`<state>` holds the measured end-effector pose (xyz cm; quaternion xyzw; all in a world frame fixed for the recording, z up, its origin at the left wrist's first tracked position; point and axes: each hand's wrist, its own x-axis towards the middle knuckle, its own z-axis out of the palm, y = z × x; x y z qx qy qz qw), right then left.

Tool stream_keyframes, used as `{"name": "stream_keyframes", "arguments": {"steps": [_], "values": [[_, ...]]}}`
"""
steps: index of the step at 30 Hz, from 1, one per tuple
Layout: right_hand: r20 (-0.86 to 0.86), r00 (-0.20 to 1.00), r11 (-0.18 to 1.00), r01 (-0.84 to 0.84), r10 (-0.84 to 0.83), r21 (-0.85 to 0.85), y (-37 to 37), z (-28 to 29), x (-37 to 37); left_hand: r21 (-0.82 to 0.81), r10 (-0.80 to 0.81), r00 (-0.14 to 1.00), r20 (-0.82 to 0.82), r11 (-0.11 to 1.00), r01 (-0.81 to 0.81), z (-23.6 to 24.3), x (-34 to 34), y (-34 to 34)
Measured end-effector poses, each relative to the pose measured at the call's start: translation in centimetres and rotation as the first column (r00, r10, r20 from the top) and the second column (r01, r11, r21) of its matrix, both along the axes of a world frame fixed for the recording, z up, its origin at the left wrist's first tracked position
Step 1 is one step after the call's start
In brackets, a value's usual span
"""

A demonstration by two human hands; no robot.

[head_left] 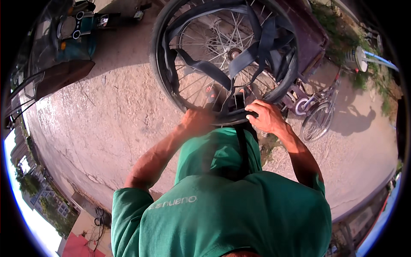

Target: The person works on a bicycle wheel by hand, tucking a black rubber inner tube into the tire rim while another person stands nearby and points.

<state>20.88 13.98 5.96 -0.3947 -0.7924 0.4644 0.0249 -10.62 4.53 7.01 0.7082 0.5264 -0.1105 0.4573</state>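
I see the wheel (222,55) upper centre, its slack inner tube (261,38) draped across the spokes; my left hand (198,122) and right hand (266,115) both clamp the tyre's (156,51) lower edge; I'd judge short, even presses along the rim safest, avoiding pinching the tube.

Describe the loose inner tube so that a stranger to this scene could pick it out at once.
Find the big spoked wheel standing on the concrete. Draped across its spokes hangs the inner tube, limp and flat, unlike the firm round tyre around the rim.
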Motion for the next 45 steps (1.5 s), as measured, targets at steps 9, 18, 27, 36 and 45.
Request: {"name": "stream_keyframes", "arguments": {"steps": [9, 18, 27, 36, 45], "values": [[0.129, 0.964, 0.945, -0.255, 0.233, 0.203, -4.6, -6.0, -0.5, 0.016, -0.013, 1.0, 0.01, 1.0, 0.013, 0.6, 0.4, 0.2], [0.29, 0.891, 0.913, -0.393, 0.35, 0.106, -5.0, -8.6, -2.0, -0.005, -0.067, 0.997, -0.031, 0.998, 0.067, 0.2, -0.3, -0.2], [0.195, 0.887, 0.876, -0.451, 0.419, 0.169, -4.3, -6.6, -1.1, 0.053, -0.026, 0.996, 0.087, 0.998, 0.021, 1.3, 0.0, 0.3], [0.059, 0.953, 0.951, -0.302, 0.298, 0.062, -6.1, -6.2, -1.3, -0.015, -0.099, 0.993, -0.062, 0.995, 0.098, 1.0, 0.9, 1.9], [-0.064, 0.987, 0.983, -0.142, 0.15, 0.119, -8.7, -5.3, -2.4, -0.032, -0.062, 0.997, -0.054, 0.998, 0.06, -0.8, 1.6, 2.0]]}}
